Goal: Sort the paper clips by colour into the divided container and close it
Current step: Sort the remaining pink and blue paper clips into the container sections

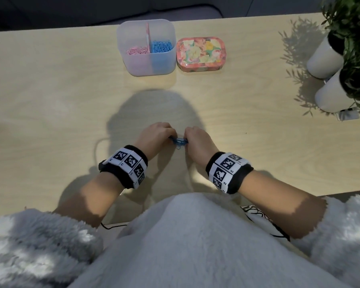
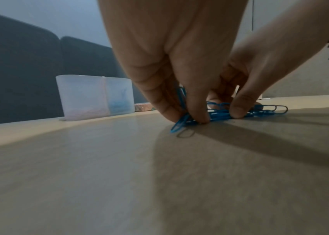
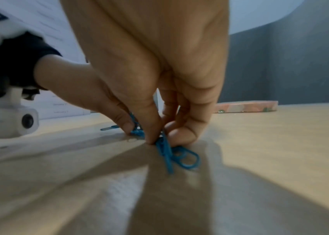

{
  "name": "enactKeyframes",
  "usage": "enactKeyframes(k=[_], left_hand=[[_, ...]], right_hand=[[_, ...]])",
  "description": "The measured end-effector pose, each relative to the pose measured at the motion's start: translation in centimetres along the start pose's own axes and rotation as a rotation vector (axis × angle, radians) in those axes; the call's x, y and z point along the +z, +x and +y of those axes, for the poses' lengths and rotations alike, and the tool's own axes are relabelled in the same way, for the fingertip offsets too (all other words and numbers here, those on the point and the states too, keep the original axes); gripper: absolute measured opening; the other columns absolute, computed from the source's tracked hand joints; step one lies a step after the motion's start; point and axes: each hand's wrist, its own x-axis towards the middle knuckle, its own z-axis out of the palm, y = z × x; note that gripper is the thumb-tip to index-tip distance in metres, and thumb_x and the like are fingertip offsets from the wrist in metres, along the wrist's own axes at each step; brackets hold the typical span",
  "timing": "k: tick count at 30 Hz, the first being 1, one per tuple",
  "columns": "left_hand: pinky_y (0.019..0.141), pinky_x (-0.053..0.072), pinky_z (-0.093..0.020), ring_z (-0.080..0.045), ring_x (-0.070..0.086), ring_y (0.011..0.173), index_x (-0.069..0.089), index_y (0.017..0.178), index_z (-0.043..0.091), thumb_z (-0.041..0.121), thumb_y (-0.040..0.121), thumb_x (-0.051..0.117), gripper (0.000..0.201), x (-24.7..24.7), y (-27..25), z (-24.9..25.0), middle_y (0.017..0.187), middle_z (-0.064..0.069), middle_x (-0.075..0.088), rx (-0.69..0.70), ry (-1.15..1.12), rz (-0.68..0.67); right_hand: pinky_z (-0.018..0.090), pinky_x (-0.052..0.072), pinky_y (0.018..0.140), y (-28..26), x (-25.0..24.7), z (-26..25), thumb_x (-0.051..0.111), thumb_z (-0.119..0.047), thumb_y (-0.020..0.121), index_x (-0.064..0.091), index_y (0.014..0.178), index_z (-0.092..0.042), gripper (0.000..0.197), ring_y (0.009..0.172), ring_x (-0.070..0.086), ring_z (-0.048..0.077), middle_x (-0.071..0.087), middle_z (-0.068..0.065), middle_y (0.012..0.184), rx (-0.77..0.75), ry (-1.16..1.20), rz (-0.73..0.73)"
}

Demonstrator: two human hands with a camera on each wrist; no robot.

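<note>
A small heap of blue paper clips [image 1: 179, 141] lies on the wooden table [image 1: 50, 90] in front of me. My left hand [image 1: 170, 136] pinches the heap's left end [image 2: 181, 123] between thumb and fingers. My right hand [image 1: 186, 140] pinches the right end, and clips [image 3: 179, 156] stick out below its fingertips. The clear divided container [image 1: 146, 65] stands open at the back, with pink clips [image 1: 135, 51] in its left compartment and blue clips [image 1: 162, 46] in its right. Its floral lid [image 1: 201, 54] lies flat beside it on the right.
Two white pots with green plants [image 1: 324, 59] stand at the table's right edge. A dark sofa [image 2: 18, 71] runs behind the table. My fluffy grey sleeves and lap fill the near edge.
</note>
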Motion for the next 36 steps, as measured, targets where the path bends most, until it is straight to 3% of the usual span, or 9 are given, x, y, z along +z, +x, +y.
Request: enactKeyframes(k=[8, 12, 16, 20, 24, 28, 31, 34, 36], left_hand=[[0.073, 0.049, -0.045, -0.035, 0.057, 0.087, 0.065, 0.097, 0.003, 0.005, 0.090, 0.053, 0.015, -0.6, -0.5, -1.7, 0.098, -0.018, 0.063, -0.016, 0.064, 0.007], [0.078, 0.045, -0.038, -0.033, 0.058, 0.091, 0.065, 0.102, 0.006, 0.007, 0.089, 0.054, 0.017, -1.4, -0.1, -1.7, 0.104, -0.015, 0.062, -0.107, -0.005, -0.068], [0.078, 0.041, -0.028, -0.028, 0.058, 0.095, 0.064, 0.102, 0.007, 0.014, 0.088, 0.058, 0.017, -2.2, 0.6, -1.7, 0.105, -0.013, 0.063, -0.192, -0.068, -0.139], [0.076, 0.038, -0.025, -0.027, 0.056, 0.096, 0.060, 0.103, 0.005, 0.013, 0.087, 0.057, 0.018, -2.2, 0.6, -1.7, 0.107, -0.013, 0.061, -0.245, -0.118, -0.168], [0.082, 0.040, -0.030, -0.028, 0.056, 0.098, 0.060, 0.103, 0.005, 0.013, 0.086, 0.058, 0.019, -2.2, 0.6, -1.9, 0.109, -0.014, 0.060, -0.267, -0.160, -0.177], [0.085, 0.040, -0.033, -0.031, 0.054, 0.103, 0.059, 0.106, 0.003, 0.010, 0.086, 0.058, 0.021, -2.2, 0.8, -1.7, 0.112, -0.015, 0.058, -0.295, -0.164, -0.197], [0.086, 0.040, -0.036, -0.032, 0.054, 0.104, 0.059, 0.107, 0.004, 0.009, 0.087, 0.056, 0.021, -2.0, 1.0, -1.5, 0.113, -0.016, 0.058, -0.301, -0.124, -0.187], [0.085, 0.041, -0.034, -0.031, 0.054, 0.104, 0.058, 0.108, 0.004, 0.008, 0.088, 0.054, 0.021, -1.8, 1.1, -1.4, 0.113, -0.015, 0.058, -0.297, -0.087, -0.181], [0.085, 0.041, -0.034, -0.031, 0.054, 0.103, 0.057, 0.109, 0.004, 0.007, 0.089, 0.051, 0.021, -1.7, 1.2, -1.2, 0.114, -0.016, 0.057, -0.284, -0.062, -0.183]], right_hand=[[0.033, 0.041, 0.068, 1.4, -2.7, 2.7, 0.050, -0.003, 0.083, 0.057, 0.084, -0.007, 0.008, 0.086, 0.056, 0.032, 0.061, 0.018, 0.094, 0.081, 0.159, -0.067], [0.024, 0.033, 0.052, 4.1, -5.2, 3.3, 0.060, 0.000, 0.075, 0.048, 0.053, -0.020, 0.033, 0.060, 0.045, 0.017, 0.050, 0.005, 0.060, 0.120, 0.330, -0.143], [0.019, 0.045, 0.044, 8.4, -10.1, 1.8, 0.063, 0.003, 0.079, 0.053, 0.055, -0.013, 0.031, 0.036, 0.048, 0.005, 0.053, 0.005, 0.052, 0.146, 0.522, -0.039], [0.028, 0.046, 0.050, 14.2, -15.1, -1.5, 0.064, 0.004, 0.076, 0.052, 0.057, -0.009, 0.026, 0.047, 0.050, 0.015, 0.053, 0.008, 0.054, 0.156, 0.595, 0.104], [0.027, 0.048, 0.049, 18.6, -17.3, -4.7, 0.067, 0.002, 0.074, 0.050, 0.063, -0.005, 0.022, 0.050, 0.053, 0.017, 0.053, 0.010, 0.058, 0.219, 0.578, 0.096], [0.041, 0.058, 0.077, 22.2, -16.8, -5.3, 0.075, -0.017, 0.060, 0.056, 0.066, -0.006, 0.023, 0.078, 0.071, 0.027, 0.070, 0.010, 0.073, 0.249, 0.297, 0.108], [0.039, 0.057, 0.084, 21.8, -16.8, -6.5, 0.075, -0.022, 0.073, 0.062, 0.085, -0.009, 0.022, 0.088, 0.070, 0.026, 0.071, 0.011, 0.096, 0.234, 0.226, 0.155], [0.037, 0.059, 0.079, 20.9, -17.1, -6.2, 0.064, -0.017, 0.085, 0.062, 0.100, 0.002, 0.024, 0.081, 0.071, 0.026, 0.069, 0.016, 0.092, 0.231, 0.355, 0.183], [0.040, 0.057, 0.080, 19.1, -17.1, -5.3, 0.055, -0.013, 0.088, 0.065, 0.095, 0.004, 0.021, 0.084, 0.069, 0.031, 0.069, 0.018, 0.093, 0.183, 0.372, 0.306]])
